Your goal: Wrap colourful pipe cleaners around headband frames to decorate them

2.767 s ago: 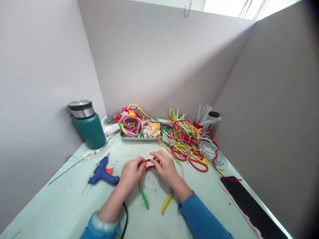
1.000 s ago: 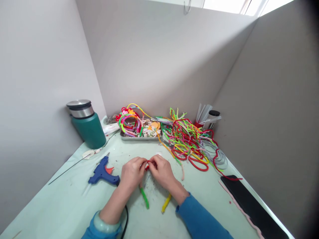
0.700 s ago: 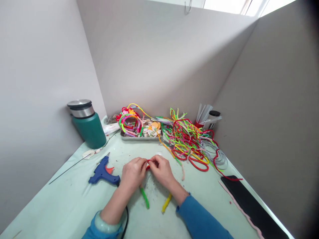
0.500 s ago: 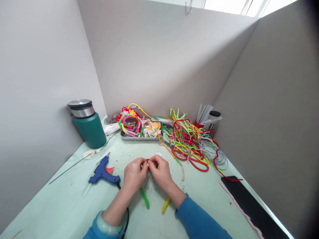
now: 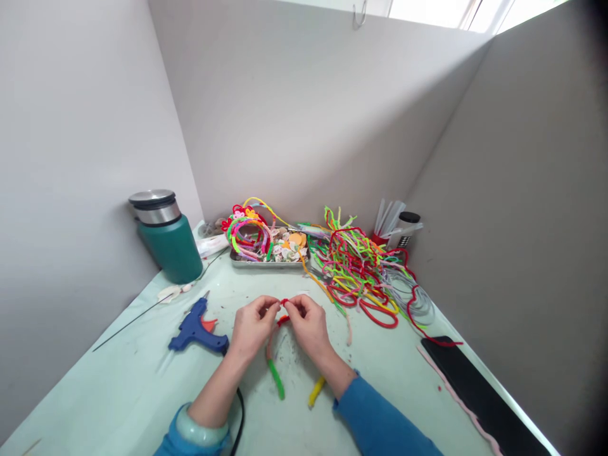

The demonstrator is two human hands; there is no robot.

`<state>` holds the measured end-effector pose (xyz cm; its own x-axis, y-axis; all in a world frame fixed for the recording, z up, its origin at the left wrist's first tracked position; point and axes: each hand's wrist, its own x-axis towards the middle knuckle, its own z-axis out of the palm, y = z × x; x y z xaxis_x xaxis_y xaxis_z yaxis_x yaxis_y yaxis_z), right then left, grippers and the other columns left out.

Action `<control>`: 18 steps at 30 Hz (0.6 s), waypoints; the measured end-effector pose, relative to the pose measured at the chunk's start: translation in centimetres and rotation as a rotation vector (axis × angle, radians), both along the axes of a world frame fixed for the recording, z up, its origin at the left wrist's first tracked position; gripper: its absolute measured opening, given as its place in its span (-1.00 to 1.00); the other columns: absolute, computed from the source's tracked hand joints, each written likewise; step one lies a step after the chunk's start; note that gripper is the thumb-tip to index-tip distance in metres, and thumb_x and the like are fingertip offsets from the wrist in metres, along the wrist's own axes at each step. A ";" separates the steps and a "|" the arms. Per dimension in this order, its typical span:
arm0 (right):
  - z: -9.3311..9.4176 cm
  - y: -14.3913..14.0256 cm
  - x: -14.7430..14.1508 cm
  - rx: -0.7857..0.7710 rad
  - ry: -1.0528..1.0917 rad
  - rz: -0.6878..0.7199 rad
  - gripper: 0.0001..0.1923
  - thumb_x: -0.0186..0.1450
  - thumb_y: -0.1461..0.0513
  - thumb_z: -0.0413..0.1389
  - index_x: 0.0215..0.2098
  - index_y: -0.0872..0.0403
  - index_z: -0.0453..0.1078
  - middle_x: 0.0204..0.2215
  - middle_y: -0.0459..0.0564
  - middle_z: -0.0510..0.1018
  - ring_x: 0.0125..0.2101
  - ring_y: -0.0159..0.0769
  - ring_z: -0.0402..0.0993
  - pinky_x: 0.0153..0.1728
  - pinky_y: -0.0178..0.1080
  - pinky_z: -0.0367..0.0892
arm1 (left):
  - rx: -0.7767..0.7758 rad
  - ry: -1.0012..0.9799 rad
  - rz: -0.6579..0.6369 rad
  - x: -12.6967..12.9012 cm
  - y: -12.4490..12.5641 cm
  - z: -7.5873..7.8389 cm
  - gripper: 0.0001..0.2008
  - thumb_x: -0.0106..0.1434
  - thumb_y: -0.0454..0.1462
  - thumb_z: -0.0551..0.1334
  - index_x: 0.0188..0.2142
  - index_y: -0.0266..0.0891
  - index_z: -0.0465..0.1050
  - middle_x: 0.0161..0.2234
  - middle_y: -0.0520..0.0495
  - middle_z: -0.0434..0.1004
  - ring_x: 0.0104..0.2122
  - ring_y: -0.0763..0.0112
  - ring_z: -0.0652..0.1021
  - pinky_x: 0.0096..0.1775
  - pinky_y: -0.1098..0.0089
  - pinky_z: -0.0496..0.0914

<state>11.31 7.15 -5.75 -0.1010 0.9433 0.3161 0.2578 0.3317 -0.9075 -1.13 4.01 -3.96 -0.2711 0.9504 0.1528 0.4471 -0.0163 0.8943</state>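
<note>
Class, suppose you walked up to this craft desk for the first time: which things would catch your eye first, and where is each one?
First, the tangled heap of bright pipe cleaners at the back right of the table. Next, at the centre, the left hand and right hand pinching a small red pipe cleaner piece between their fingertips. The blue glue gun lies just left of the hands, with a green flask standing at the back left.

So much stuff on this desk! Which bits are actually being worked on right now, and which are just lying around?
In use:
- left hand and right hand, pinching the red pipe cleaner
- hairband with green and yellow ends below them

Lying about:
- blue glue gun
- green flask
- metal tray
- pipe cleaner pile
- black slab
</note>
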 end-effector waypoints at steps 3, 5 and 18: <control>0.0 -0.2 0.1 0.066 -0.067 0.006 -0.84 0.20 0.23 0.02 -0.51 0.11 0.34 -0.57 -0.10 0.41 -0.54 -0.40 0.31 -0.49 -0.36 0.18 | -0.003 0.117 -0.002 0.1 -0.3 0.4 -0.79 0.13 -0.17 0.11 -0.41 -0.21 0.47 -0.49 0.02 0.52 -0.51 0.45 0.45 -0.41 0.47 0.28; 0.1 -0.3 0.2 0.122 -0.120 0.013 -0.85 0.20 0.25 0.01 -0.50 0.10 0.33 -0.55 -0.10 0.41 -0.52 -0.40 0.31 -0.48 -0.36 0.17 | -0.003 0.203 0.004 0.2 -0.4 0.5 -0.79 0.14 -0.19 0.10 -0.41 -0.20 0.47 -0.50 0.03 0.51 -0.53 0.46 0.43 -0.43 0.46 0.25; 0.6 -0.8 -0.2 -0.042 0.200 0.061 -0.87 0.20 0.23 0.02 -0.45 0.12 0.34 -0.55 -0.10 0.44 -0.51 -0.38 0.36 -0.46 -0.36 0.28 | -0.186 -0.372 -0.105 0.9 -0.1 0.1 -0.70 0.06 -0.08 0.17 -0.43 -0.31 0.43 -0.73 0.12 0.26 -0.69 0.54 0.27 -0.59 0.52 0.15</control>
<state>11.07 6.36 -5.15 -0.0979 0.9500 0.2965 0.0513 0.3024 -0.9518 -0.23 3.90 -3.84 -0.1754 0.9779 -0.1140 0.0983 0.1326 0.9863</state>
